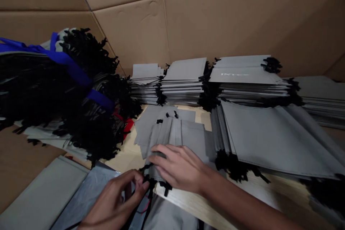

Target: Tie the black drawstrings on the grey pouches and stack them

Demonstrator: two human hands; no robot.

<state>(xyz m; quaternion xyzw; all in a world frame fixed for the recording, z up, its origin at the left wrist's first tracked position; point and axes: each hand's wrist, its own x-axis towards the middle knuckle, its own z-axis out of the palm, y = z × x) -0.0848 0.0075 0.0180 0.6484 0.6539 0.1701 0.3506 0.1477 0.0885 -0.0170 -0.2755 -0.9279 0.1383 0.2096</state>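
Cardboard walls (pixel 215 18): brown, smooth panels creased at the folds, rising behind and along the left.
Worktop (pixel 132 154): pale wood; its near edge slants across the foreground, with bare strips showing left of centre and at the near right.
Black-tufted heap (pixel 54 90): tall, shaggy, bound by a flat blue strap (pixel 70 66), crowding the left side.
Right-hand pile (pixel 269 136): broad grey fabric, stitched along the rim, with knotted cord ends (pixel 231 165) bunched at its near corner.
Back stacks (pixel 183 70): layered grey rectangles near the wall, one top piece lettered in white.
Grey fabric pieces (pixel 161 133): narrow, seamed, at the worktop's near middle.
Right hand (pixel 180 167): palm down, fingers bent over the pieces; cannot tell whether its grip closes.
Left hand (pixel 121 194): fingers curled, thumb and forefinger pinching black cord (pixel 151 184) at the pieces' near end.
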